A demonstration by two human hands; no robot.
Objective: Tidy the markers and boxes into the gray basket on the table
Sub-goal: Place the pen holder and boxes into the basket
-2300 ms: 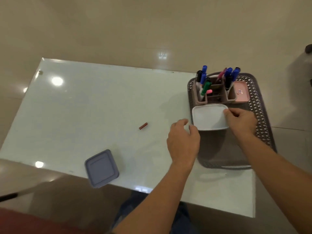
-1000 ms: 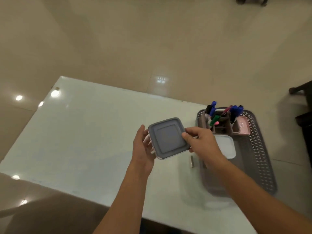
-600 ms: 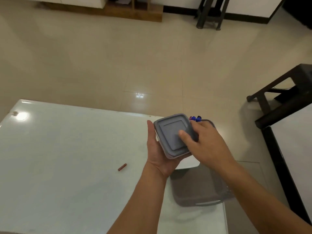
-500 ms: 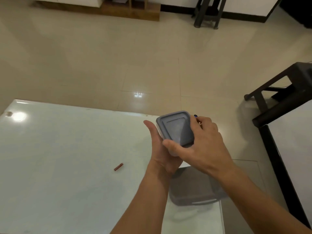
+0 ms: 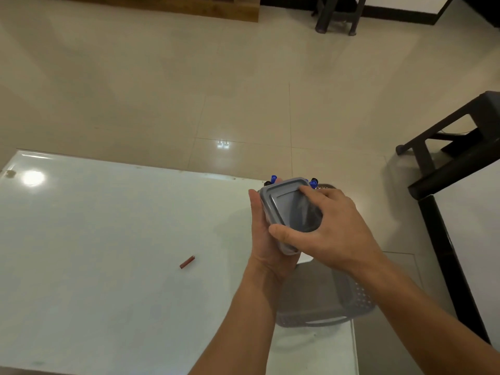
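Both hands hold a small square box with a gray lid (image 5: 286, 205) in the air over the gray basket (image 5: 322, 301), which sits at the table's right end. My left hand (image 5: 266, 239) cups the box from below and the left. My right hand (image 5: 328, 230) grips it from the right, thumb on the near edge and fingers across the lid. Blue marker caps (image 5: 273, 178) stick up behind the box; the holder they stand in is hidden. A corner of a white box (image 5: 305, 257) shows under my right wrist.
A small red-brown marker cap (image 5: 187, 262) lies alone on the white glass table (image 5: 108, 239). A dark table or bench (image 5: 449, 169) stands close to the right of the basket. Beige tiled floor lies beyond the table's far edge.
Since 2.3 s ago the gray-lidded box has come off the table's near edge into both hands and moved right, over the basket. My right hand has wrapped further around it.
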